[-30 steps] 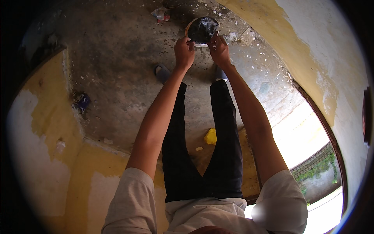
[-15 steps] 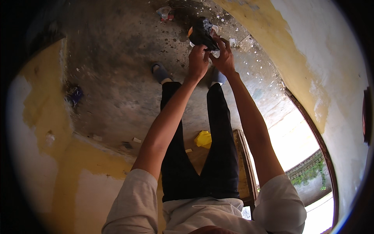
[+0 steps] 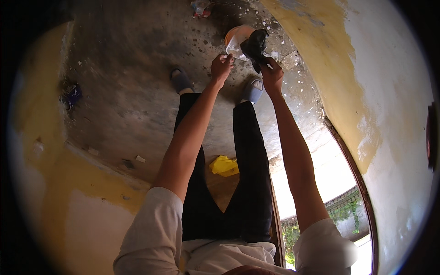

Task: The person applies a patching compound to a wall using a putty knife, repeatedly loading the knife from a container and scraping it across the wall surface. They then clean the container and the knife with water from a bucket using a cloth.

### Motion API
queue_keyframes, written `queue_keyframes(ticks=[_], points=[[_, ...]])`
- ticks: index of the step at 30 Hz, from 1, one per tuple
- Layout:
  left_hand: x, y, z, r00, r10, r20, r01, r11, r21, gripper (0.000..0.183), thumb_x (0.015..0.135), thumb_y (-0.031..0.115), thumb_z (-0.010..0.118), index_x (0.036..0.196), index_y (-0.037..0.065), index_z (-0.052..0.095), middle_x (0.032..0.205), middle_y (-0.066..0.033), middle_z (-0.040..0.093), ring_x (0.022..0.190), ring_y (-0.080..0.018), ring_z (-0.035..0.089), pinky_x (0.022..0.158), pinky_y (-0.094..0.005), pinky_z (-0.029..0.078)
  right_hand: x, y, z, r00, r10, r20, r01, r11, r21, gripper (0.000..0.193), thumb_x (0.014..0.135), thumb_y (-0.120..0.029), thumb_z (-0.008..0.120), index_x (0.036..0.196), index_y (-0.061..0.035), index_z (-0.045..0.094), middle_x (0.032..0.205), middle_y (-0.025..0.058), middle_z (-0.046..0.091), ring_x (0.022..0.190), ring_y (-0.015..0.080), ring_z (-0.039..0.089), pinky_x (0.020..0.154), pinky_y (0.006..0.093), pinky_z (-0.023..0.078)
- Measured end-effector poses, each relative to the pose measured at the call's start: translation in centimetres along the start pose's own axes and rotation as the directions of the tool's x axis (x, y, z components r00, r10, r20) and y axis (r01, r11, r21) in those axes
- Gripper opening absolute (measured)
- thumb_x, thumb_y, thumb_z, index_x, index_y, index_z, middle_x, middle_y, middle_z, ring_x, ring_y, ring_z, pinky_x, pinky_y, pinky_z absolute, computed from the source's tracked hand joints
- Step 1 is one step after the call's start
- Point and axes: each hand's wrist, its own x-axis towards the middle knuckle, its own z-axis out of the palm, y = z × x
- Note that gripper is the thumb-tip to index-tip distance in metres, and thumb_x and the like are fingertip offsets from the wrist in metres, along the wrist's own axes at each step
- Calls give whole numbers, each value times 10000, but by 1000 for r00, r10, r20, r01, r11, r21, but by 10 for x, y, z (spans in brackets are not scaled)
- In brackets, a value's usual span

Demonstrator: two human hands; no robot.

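Observation:
Out in front of me, a crumpled black plastic bag (image 3: pixel 255 45) hangs from my right hand (image 3: pixel 273 75), its fingers closed on the lower end. My left hand (image 3: pixel 221 68) is a little apart from it, fingertips pinched on the edge of a translucent whitish plastic sheet or bag (image 3: pixel 235 48). This thin plastic reaches toward the black bag; whether the two are joined I cannot tell. Behind both is a round orange bucket (image 3: pixel 230 35) on the floor, its right side partly covered by the bag.
My slippered feet (image 3: pixel 252 90) stand on the stained concrete floor (image 3: pixel 123 87). A peeling yellow and white wall (image 3: pixel 330 68) runs along the right, with a bright doorway below it. Yellow cloth or plastic (image 3: pixel 224 166) lies behind my legs. Clear and red litter (image 3: pixel 200 8) sits farther off.
My hands have moved apart, the right one carrying the black bag rightward. More of the orange bucket and the translucent plastic now shows. My feet appear shifted in the view.

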Motion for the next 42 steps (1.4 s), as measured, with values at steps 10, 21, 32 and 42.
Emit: queue_keyframes(ticks=[10, 21, 32, 42], points=[[81, -24, 37, 994, -106, -17, 97, 956, -277, 207, 910, 188, 677, 1053, 48, 620, 820, -37, 615, 777, -138, 665, 601, -294, 485, -6, 31, 3, 987, -30, 159, -15, 961, 276, 269, 891, -52, 610, 1140, 35, 662, 926, 115, 724, 873, 170, 693, 757, 307, 525], [44, -4, 60, 935, 255, -247, -234, 966, 113, 340, 827, 237, 750, 1000, -32, 635, 883, -189, 692, 862, -302, 684, 777, -394, 503, 2, 44, 5, 999, -38, -2, 38, 997, -60, 233, 878, -40, 623, 1094, 10, 692, 999, 173, 739, 952, 272, 729, 834, 366, 560], [65, -16, 74, 948, 103, -300, -139, 985, -100, 341, 815, 172, 801, 1006, -39, 614, 962, -135, 667, 876, -191, 648, 777, -337, 520, -1, 47, 0, 997, 82, 11, -83, 996, 40, 242, 896, -55, 634, 1122, 16, 682, 992, 160, 736, 986, 257, 718, 842, 356, 543], [79, -29, 78, 961, -38, -274, 3, 992, -128, 425, 914, 304, 667, 1163, -36, 623, 1126, -192, 683, 1027, -300, 664, 875, -379, 508, -1, 49, -12, 999, 32, -15, -32, 999, -3, 204, 899, -44, 637, 1089, 15, 682, 983, 167, 733, 979, 269, 721, 835, 360, 545]])
